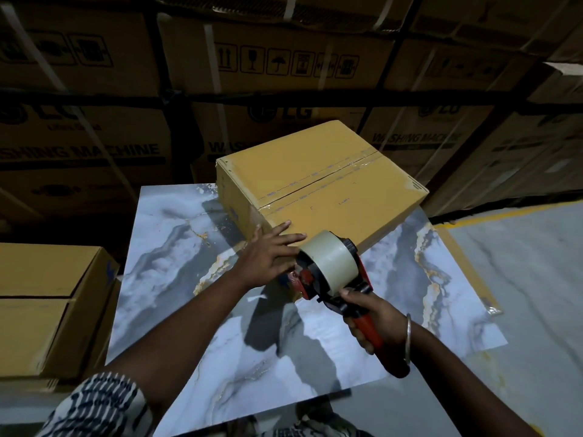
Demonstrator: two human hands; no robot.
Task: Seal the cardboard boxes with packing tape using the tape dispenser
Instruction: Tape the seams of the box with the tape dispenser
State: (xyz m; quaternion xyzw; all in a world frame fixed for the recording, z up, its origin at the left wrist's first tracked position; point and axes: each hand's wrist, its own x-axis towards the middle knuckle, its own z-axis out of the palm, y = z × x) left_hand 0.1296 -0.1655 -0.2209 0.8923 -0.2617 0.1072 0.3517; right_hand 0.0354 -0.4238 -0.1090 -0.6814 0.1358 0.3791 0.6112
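Observation:
A yellow-brown cardboard box (318, 184) sits on a marble-patterned table (176, 234), its top seam covered by a strip of clear tape. My left hand (268, 257) lies flat with straight fingers on the box's near corner. My right hand (369, 320) grips the red handle of a tape dispenser (331, 269) that carries a roll of clear tape. The dispenser's front end is at the box's near side, just beside my left hand.
A second cardboard box (47, 298) stands at the left beside the table, on top of another one. Large stacked washing-machine cartons (284, 67) form a wall behind. Grey floor with a yellow line (504, 212) lies to the right.

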